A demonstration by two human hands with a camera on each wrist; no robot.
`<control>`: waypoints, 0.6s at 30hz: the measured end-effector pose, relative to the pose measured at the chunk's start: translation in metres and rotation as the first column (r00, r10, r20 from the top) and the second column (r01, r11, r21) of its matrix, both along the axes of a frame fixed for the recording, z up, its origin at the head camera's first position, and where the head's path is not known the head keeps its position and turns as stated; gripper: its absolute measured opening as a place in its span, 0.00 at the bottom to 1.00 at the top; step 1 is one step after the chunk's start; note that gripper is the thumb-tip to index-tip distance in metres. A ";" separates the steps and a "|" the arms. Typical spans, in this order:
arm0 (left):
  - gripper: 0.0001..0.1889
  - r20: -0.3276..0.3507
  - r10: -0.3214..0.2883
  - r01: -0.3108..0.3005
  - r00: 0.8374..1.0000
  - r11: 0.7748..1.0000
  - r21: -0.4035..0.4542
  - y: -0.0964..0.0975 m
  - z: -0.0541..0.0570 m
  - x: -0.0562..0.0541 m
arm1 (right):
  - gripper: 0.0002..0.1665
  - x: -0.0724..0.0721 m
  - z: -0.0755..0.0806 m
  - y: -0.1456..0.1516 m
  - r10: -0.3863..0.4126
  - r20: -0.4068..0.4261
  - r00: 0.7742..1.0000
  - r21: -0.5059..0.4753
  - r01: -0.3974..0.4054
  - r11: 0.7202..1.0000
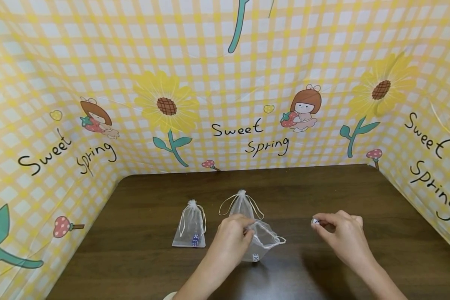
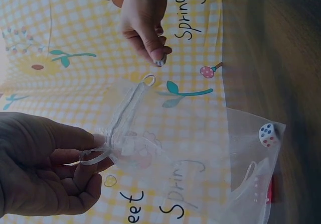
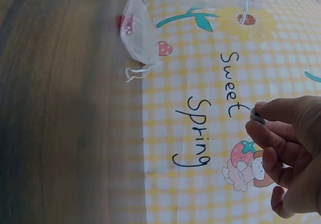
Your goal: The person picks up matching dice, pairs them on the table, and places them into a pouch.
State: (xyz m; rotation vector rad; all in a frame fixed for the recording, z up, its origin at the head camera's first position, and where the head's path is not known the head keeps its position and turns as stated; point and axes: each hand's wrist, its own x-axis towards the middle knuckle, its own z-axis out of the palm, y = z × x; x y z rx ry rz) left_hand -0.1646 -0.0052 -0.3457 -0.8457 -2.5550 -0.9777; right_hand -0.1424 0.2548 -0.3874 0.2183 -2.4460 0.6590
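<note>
My left hand (image 1: 234, 237) pinches the rim of a sheer white drawstring pouch (image 1: 264, 237) and holds it up off the table, its mouth spread. Inside, at the pouch's bottom corner, lies a white die (image 2: 267, 135) with blue and red pips. To the right, apart from the pouch, my right hand (image 1: 343, 235) pinches another white die (image 1: 315, 221) between thumb and index finger. Behind the held pouch stands a second pouch (image 1: 241, 205), drawn closed at the top. A red die (image 3: 127, 25) shows in it in the right wrist view.
Left of my left hand, a third drawn-closed pouch (image 1: 187, 225) sits on the dark wooden table (image 1: 142, 266) with blue dice (image 1: 196, 239) inside. A yellow checked cloth (image 1: 225, 83) printed with flowers surrounds the table at the back and sides.
</note>
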 end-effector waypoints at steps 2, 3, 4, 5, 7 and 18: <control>0.10 0.002 -0.002 0.002 1.000 1.000 0.000 0.001 0.000 0.000 | 0.11 -0.001 0.002 -0.002 0.008 -0.023 1.000 -0.011 -0.009 1.000; 0.10 0.002 -0.002 0.002 1.000 1.000 -0.001 0.002 0.000 0.000 | 0.11 -0.001 0.003 -0.003 0.014 -0.036 0.999 -0.017 -0.015 1.000; 0.10 0.003 -0.001 0.001 1.000 1.000 -0.005 0.002 0.000 0.000 | 0.12 -0.001 0.003 -0.004 0.022 -0.051 0.998 -0.024 -0.023 0.999; 0.10 0.005 -0.001 0.001 1.000 1.000 -0.005 0.003 0.000 0.000 | 0.12 -0.002 0.004 -0.005 0.029 -0.068 0.997 -0.031 -0.031 0.999; 0.10 0.008 -0.004 0.004 1.000 1.000 -0.008 0.004 -0.001 0.000 | 0.13 -0.003 0.007 -0.007 0.046 -0.098 0.994 -0.045 -0.050 0.998; 0.10 0.011 -0.015 0.015 1.000 1.000 -0.024 0.008 -0.003 0.001 | 0.14 -0.002 0.022 -0.020 0.117 -0.172 0.978 -0.058 -0.129 0.990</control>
